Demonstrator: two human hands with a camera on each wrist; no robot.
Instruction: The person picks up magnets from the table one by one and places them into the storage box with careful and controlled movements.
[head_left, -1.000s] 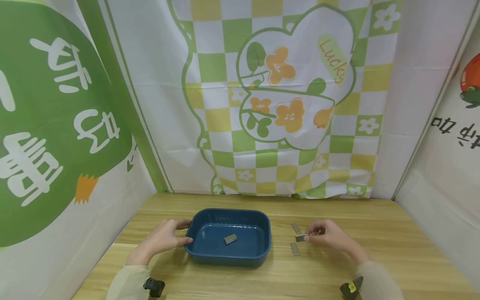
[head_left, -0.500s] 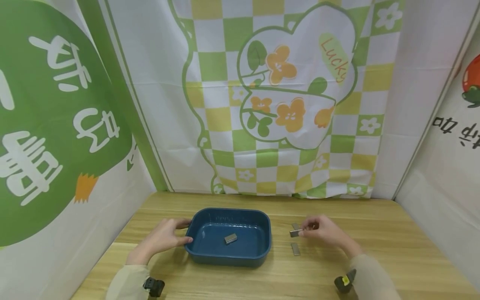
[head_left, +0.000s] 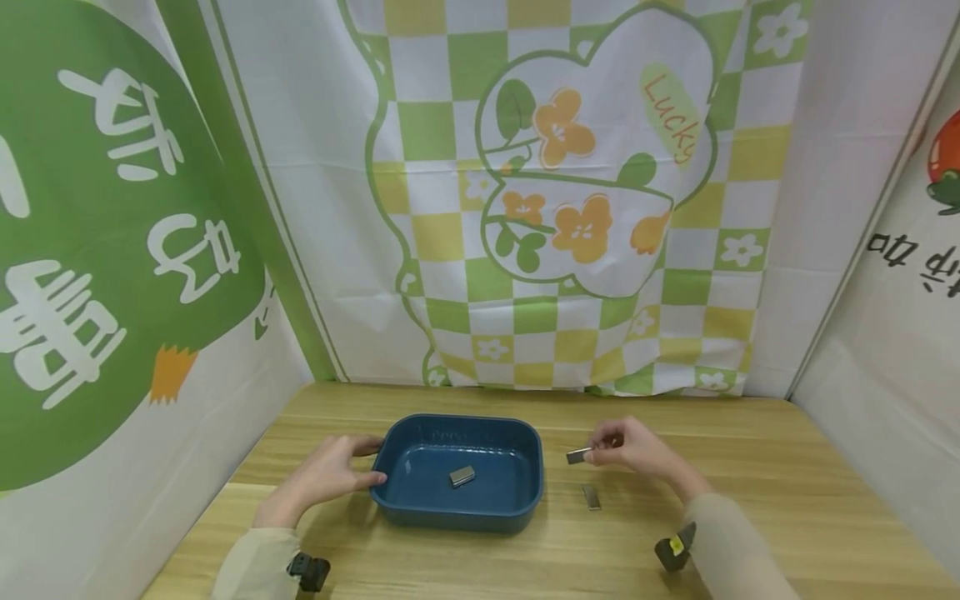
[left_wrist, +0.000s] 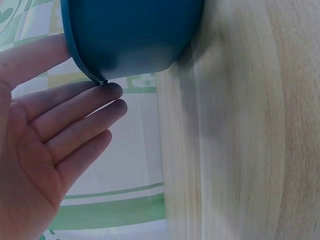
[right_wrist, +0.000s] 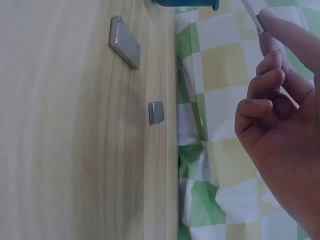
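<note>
A dark blue container (head_left: 457, 525) with rounded corners stands on the wooden table. My left hand (head_left: 330, 479) grips its left side, thumb over the rim and the other fingers along the outside, fairly straight. Inside the container lies a short stack of small silver metal blocks (head_left: 462, 476). My right hand (head_left: 633, 446) pinches a flat silver metal block (head_left: 578, 455) between thumb and index finger, above the table to the container's right. In the right wrist view, two similar blocks, a nearer one (right_wrist: 125, 43) and a farther one (right_wrist: 156, 113), lie on the table; the head view shows just one.
The wooden table (head_left: 720, 433) ends at a checked green, yellow and white cloth (head_left: 517, 333) at the back. White printed panels stand along both sides. A black wrist camera (head_left: 309, 572) sits on the left sleeve.
My right hand has lifted the pinched block and moved it left toward the container, now covering the far block in the head view. My left hand keeps its place on the container.
</note>
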